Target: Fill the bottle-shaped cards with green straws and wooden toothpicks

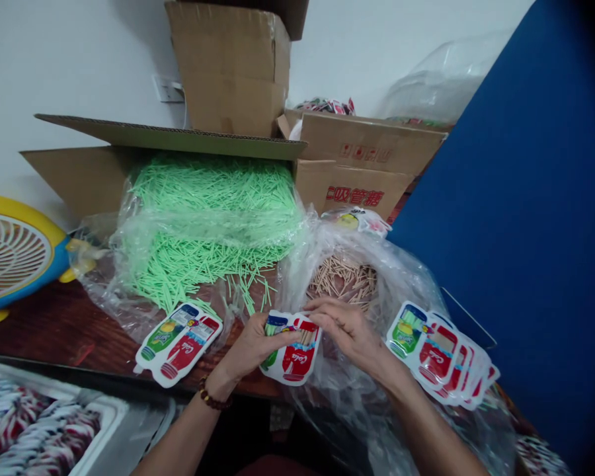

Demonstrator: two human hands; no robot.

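My left hand (256, 347), with a beaded bracelet at the wrist, grips a green and red bottle-shaped pouch (293, 363) at the table's front edge. Its thumb lies across the front. My right hand (341, 325) has its fingers bent together at the pouch's upper right edge; whether they pinch anything is hidden. Brown sticks show in the pouch's red half. Behind my right hand, loose brown sticks (344, 277) lie in clear plastic. Green sticks (218, 218) spill from a plastic-lined box. One similar pouch (179, 344) lies to the left, and several overlapping pouches (439, 354) lie to the right.
A yellow and blue fan (17, 251) stands at the left. A white bin (102, 430) of packed pouches sits at the lower left. Cardboard boxes (231, 66) stand at the back. A blue panel (515, 218) rises on the right, and clear plastic hangs over the front edge.
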